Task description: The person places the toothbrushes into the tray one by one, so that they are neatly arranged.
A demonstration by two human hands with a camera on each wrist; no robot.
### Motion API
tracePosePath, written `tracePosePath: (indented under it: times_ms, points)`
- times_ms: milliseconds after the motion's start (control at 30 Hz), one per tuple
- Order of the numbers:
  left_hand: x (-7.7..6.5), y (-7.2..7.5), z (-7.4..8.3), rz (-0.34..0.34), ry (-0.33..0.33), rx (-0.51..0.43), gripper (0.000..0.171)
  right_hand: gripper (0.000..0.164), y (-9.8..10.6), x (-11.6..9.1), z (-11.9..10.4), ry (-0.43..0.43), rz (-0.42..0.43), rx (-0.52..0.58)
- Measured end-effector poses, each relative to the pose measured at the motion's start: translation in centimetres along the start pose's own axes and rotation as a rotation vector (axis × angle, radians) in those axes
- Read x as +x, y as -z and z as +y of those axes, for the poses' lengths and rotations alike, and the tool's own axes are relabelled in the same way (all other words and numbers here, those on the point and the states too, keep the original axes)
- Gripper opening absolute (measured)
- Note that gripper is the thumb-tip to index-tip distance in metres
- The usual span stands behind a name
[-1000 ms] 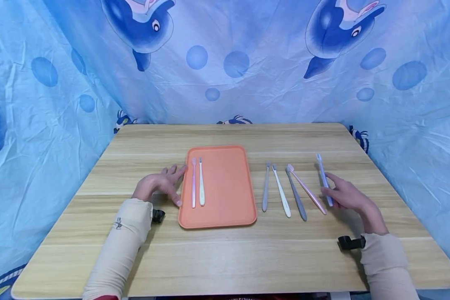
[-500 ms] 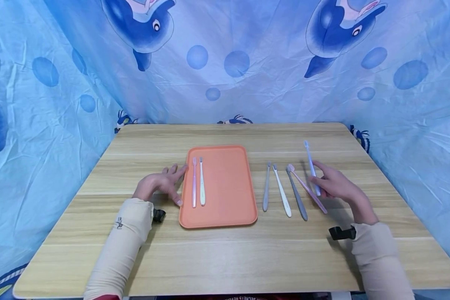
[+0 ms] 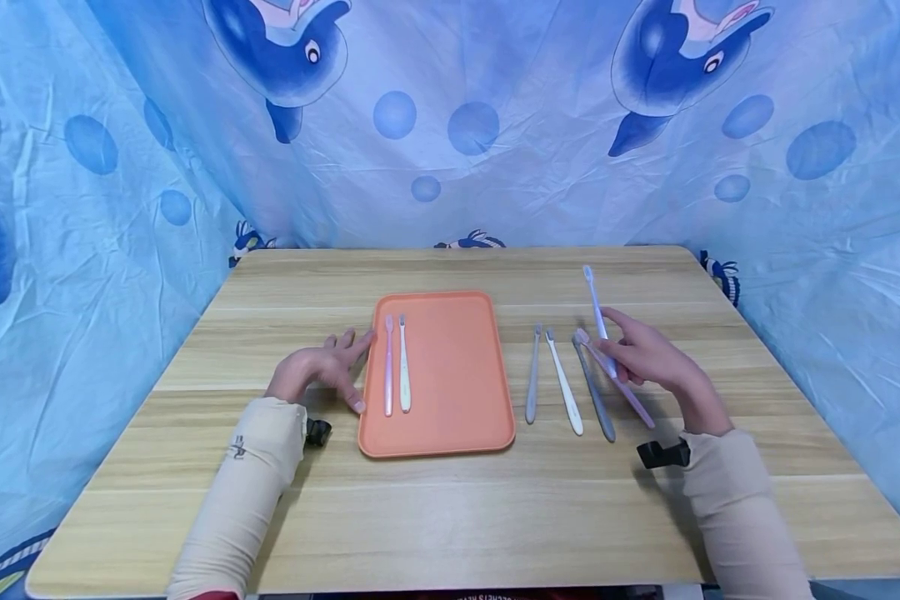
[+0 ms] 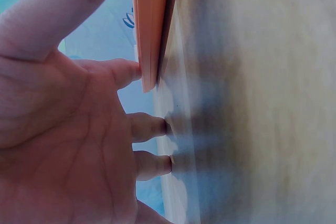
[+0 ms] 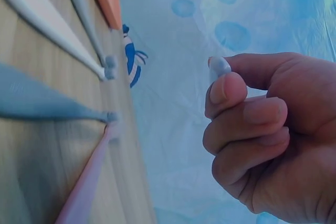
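My right hand (image 3: 651,357) pinches a light blue toothbrush (image 3: 594,293) by its handle, raised above the table with its head pointing away from me. In the right wrist view the handle's rounded end (image 5: 219,66) shows at the fingertips, while the rest is hidden. Beneath this hand lies a pink toothbrush (image 3: 636,407), its head by that of a dark grey toothbrush (image 3: 594,392). My left hand (image 3: 318,371) has its fingers spread, and its thumb and a finger touch the left rim of an orange tray (image 3: 457,375). On the tray lie a pink toothbrush (image 3: 388,375) and a pale green toothbrush (image 3: 404,379).
Right of the tray, a grey-blue toothbrush (image 3: 532,387) and a white toothbrush (image 3: 566,392) lie on the wooden table (image 3: 450,525). A blue dolphin-print curtain (image 3: 450,192) encloses the table's back and sides.
My right hand has carried the light blue toothbrush up from the table and leftward, over the loose pink toothbrush. The left hand and the tray stay where they were.
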State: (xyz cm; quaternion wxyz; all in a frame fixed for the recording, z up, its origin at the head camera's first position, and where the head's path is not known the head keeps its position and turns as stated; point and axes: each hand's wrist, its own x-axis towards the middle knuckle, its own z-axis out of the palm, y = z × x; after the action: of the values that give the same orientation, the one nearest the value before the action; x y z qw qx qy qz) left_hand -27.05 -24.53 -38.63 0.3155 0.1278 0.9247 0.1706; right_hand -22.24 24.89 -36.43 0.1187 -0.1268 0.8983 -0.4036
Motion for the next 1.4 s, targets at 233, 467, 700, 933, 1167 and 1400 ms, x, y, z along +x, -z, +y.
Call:
tracePosePath:
  times_ms: [233,467,700,933,1167,1400]
  points:
    - [-0.1,0.0,0.0,0.0,0.004,-0.01,0.147,0.074,-0.2,0.6,-1.3,-0.01,-0.006,0.006]
    - [-0.1,-0.2,-0.1,0.003,0.014,-0.015,0.149,0.069,-0.5,1.2,-2.2,0.026,-0.008,0.041]
    - [-0.1,-0.2,-0.1,0.012,0.021,-0.011,0.149,0.068,-1.0,2.0,-3.2,0.053,-0.013,0.039]
    - [-0.2,-0.1,0.0,0.014,0.019,-0.01,0.149,0.069,-1.6,2.7,-4.2,0.071,-0.027,0.04]
    - [-0.2,-0.1,0.0,0.015,0.028,-0.006,0.149,0.069,-2.4,3.3,-5.6,0.082,-0.039,0.043]
    - [-0.2,-0.2,0.1,0.016,0.028,-0.002,0.147,0.068,-3.4,4.1,-6.6,0.088,-0.046,0.046]
